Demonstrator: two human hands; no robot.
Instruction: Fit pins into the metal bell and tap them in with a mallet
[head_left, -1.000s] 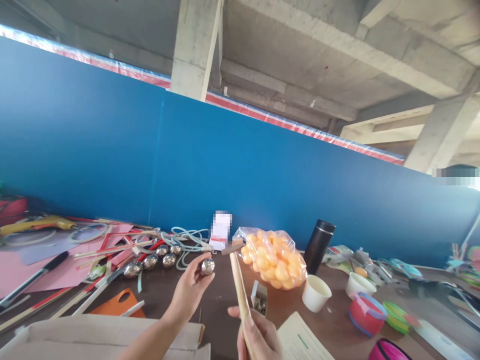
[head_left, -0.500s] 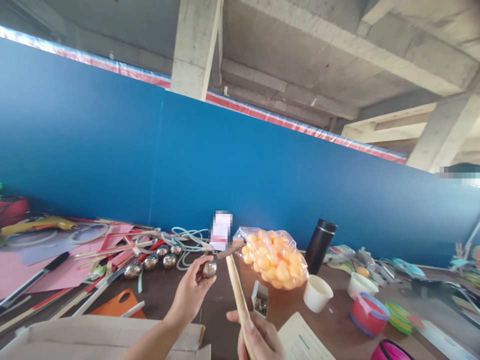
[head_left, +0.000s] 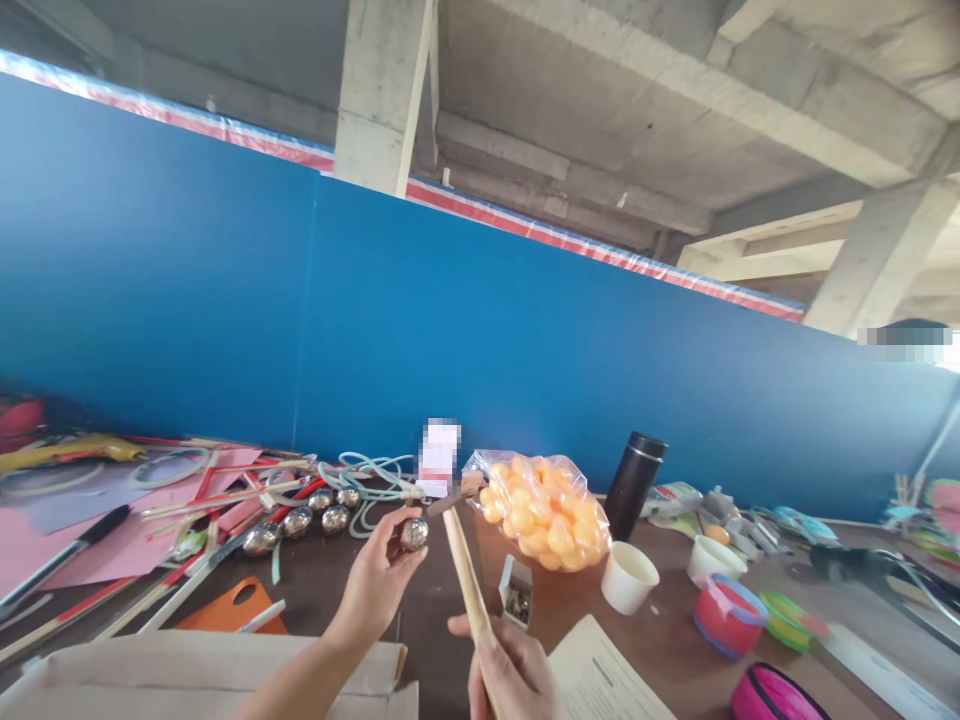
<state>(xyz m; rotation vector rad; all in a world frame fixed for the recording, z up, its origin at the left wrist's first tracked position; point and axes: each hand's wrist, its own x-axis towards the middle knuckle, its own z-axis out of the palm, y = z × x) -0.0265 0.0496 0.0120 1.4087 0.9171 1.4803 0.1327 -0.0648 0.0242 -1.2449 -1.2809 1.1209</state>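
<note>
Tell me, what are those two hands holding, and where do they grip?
The left hand pinches a shiny metal ball at its fingertips. The right hand grips a wooden stick near its lower end.

Your left hand point(head_left: 379, 585) is up over the counter point(head_left: 420, 610) with a ball point(head_left: 413, 533) at its fingertips, and your right hand point(head_left: 510, 675), just to its right and nearer you, holds a stick point(head_left: 465, 575) that leans up toward the ball. Behind and left of the ball a row of balls point(head_left: 300, 520) lies on the counter, with a cord point(head_left: 367, 478) behind them. Right of the stick stands a small box point(head_left: 516, 592), behind it a bag point(head_left: 544, 510), then a flask point(head_left: 634, 485) and a cup point(head_left: 628, 578) further right.
</note>
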